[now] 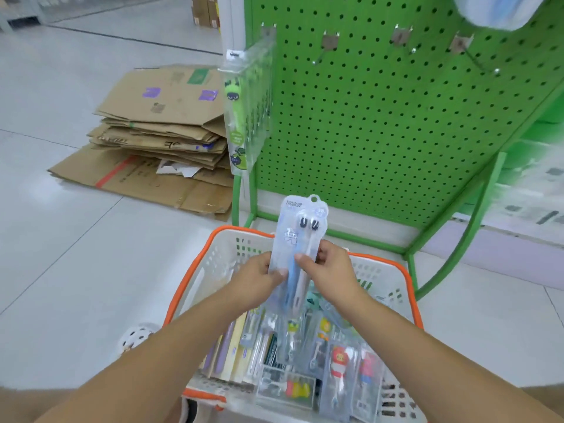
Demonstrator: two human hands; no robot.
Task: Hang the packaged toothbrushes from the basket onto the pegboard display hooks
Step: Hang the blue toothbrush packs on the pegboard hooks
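Both hands hold one clear pack with a blue and a white toothbrush (300,236) upright above the basket. My left hand (259,277) pinches its left edge and my right hand (331,265) pinches its right edge. The white basket with an orange rim (195,279) below holds several more packaged toothbrushes (308,358). The green pegboard (381,117) stands behind it with bare metal hooks (328,45) in a row. One pack with a green toothbrush (241,111) hangs from the leftmost hook.
A stack of flattened cardboard boxes (158,132) lies on the pale tiled floor left of the pegboard stand. The stand's green tube frame (451,248) runs down to the right of the basket. A blurred white object (494,9) shows at the top right.
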